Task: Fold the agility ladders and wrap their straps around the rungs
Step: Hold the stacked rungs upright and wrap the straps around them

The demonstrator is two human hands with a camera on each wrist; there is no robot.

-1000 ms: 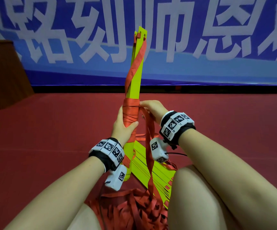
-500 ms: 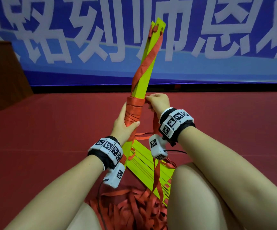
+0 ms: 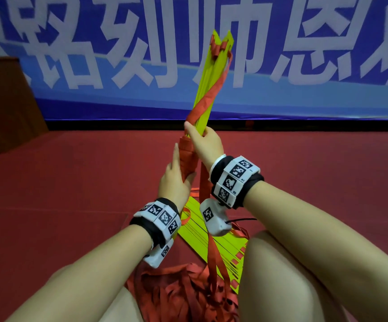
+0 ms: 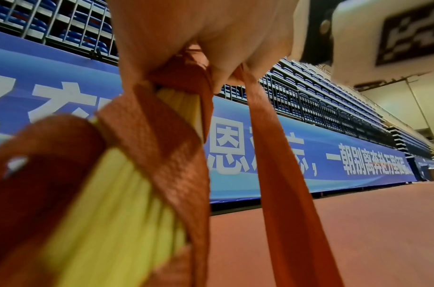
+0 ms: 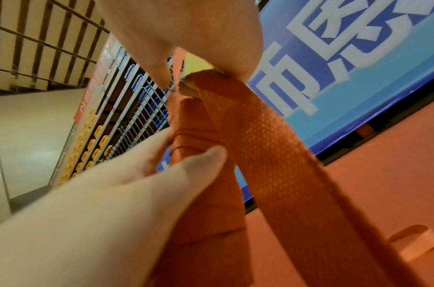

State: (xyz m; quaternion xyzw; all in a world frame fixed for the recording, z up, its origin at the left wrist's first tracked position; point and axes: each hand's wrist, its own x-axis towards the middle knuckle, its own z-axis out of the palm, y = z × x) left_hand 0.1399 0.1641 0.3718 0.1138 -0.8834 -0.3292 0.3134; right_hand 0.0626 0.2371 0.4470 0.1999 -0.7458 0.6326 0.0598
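Observation:
I hold a bundle of yellow ladder rungs (image 3: 213,73) upright, leaning right. An orange strap spirals up it, with tight wraps (image 3: 188,156) at mid height. My left hand (image 3: 174,182) holds the wrapped part between thumb and fingers, as the right wrist view shows (image 5: 137,184). Just above the wraps my right hand (image 3: 203,142) grips the bundle and the strap's free length (image 3: 211,247), which hangs down to the floor. In the left wrist view the rungs (image 4: 108,223) and the hanging strap (image 4: 279,174) fill the frame.
More yellow rungs (image 3: 197,231) lie on the red floor between my legs, beside a loose heap of orange strap (image 3: 181,289). My right knee (image 3: 281,263) is close on the right. A blue banner (image 3: 327,66) runs along the back and a brown box (image 3: 4,101) stands at left.
The bundle has tipped further right. My right hand has moved up and across from the wraps' right side to the bundle above them, taking the strap along. The left hand keeps its hold.

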